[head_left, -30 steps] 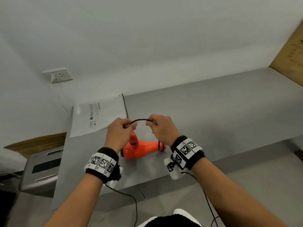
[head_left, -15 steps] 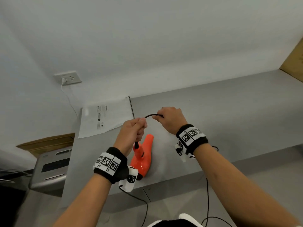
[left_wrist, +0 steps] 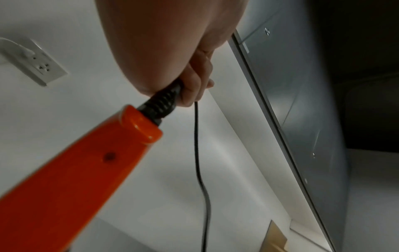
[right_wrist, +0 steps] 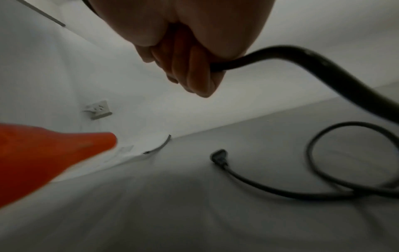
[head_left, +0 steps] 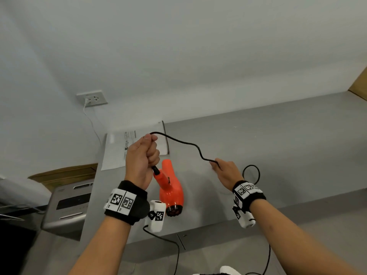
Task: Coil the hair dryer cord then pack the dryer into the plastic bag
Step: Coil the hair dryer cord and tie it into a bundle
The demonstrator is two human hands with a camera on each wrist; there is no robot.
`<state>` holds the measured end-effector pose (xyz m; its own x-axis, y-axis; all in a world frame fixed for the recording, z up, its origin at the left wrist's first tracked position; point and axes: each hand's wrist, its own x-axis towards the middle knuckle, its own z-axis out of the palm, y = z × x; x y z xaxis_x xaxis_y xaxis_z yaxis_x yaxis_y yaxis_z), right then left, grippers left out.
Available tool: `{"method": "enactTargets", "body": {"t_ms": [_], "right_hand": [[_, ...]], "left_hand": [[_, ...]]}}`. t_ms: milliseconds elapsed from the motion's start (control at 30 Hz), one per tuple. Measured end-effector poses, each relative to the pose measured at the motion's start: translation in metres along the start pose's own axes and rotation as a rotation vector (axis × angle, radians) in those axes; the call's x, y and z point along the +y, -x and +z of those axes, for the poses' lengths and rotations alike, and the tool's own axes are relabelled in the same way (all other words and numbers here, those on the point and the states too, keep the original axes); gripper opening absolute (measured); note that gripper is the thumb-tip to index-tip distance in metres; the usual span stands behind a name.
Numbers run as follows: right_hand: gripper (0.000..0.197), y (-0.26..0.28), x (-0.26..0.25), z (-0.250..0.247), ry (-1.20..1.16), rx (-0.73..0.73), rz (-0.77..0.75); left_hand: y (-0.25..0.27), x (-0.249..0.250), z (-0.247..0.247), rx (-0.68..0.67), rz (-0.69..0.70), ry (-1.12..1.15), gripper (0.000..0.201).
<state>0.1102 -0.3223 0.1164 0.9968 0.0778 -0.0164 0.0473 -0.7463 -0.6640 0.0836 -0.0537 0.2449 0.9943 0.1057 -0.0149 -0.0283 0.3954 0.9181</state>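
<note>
Left hand (head_left: pixel 142 158) fisted round the black cord (head_left: pixel 185 142) just above the orange dryer (head_left: pixel 171 192) handle, the dryer low at the grey table (head_left: pixel 288 155). Right hand (head_left: pixel 226 173) curled round the cord farther along, slack between. Plug (right_wrist: pixel 218 156) and a loose loop lie on the table, plastic bag (head_left: pixel 115 153) flat behind. Coiling seems barely begun; next, probably fold the right hand's length back to the left fist

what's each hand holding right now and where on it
Left hand grips the cord where it leaves the orange dryer; right hand grips the same cord farther along.
</note>
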Motion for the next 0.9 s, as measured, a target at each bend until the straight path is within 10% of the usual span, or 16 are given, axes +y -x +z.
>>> {"method": "enactTargets", "body": {"t_ms": [267,367,533,733,900], "right_hand": [[0.042,-0.016,-0.018,-0.006,0.15,-0.343,0.054],[0.054,-0.014,-0.056,-0.014,-0.131,-0.186,-0.123],[0.02,-0.004,-0.101,-0.007,-0.466,0.18,-0.093],[0.033,0.019,-0.092,0.008,0.179,-0.292,-0.197],[0.025,0.043,-0.103,-0.005,0.576,-0.397,-0.449]], "left_hand": [[0.005,-0.013,0.019,-0.045,0.014,-0.138,0.023],[0.004,-0.018,0.02,-0.065,0.0,-0.179,0.024],[0.005,-0.023,0.02,-0.067,-0.018,-0.116,0.024],[0.009,-0.025,0.024,-0.106,-0.002,-0.057,0.027],[0.013,-0.035,0.028,-0.16,-0.029,-0.053,0.034]]}}
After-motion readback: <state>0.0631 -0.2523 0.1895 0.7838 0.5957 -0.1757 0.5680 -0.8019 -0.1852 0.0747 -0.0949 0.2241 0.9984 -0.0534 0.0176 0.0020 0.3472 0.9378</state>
